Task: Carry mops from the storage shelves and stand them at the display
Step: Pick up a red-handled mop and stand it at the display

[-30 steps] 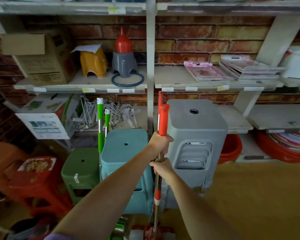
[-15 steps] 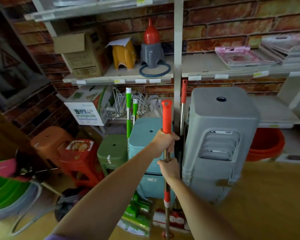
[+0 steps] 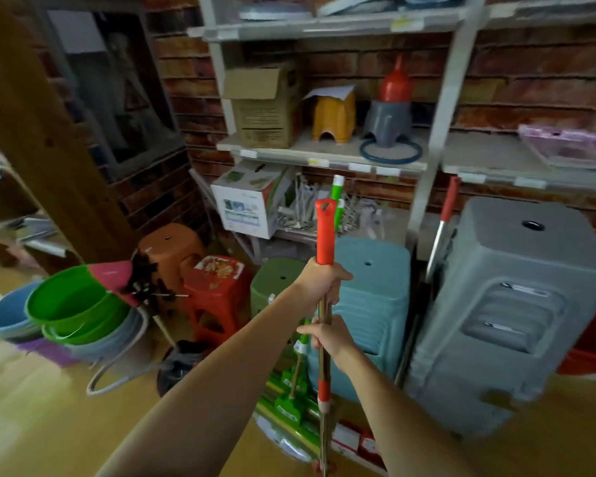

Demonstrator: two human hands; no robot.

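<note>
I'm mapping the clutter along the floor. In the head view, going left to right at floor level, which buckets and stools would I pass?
Blue bucket → green bucket → red stool → dark green stool → teal stool stack → grey stool stack.

Mop (image 3: 324, 235) head cut off at bottom edge; right shelves blurred.

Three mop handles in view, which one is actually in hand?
The red-handled mop in front, gripped by both the left hand and right hand. The other red mop and green mops stand untouched among the stools.
</note>
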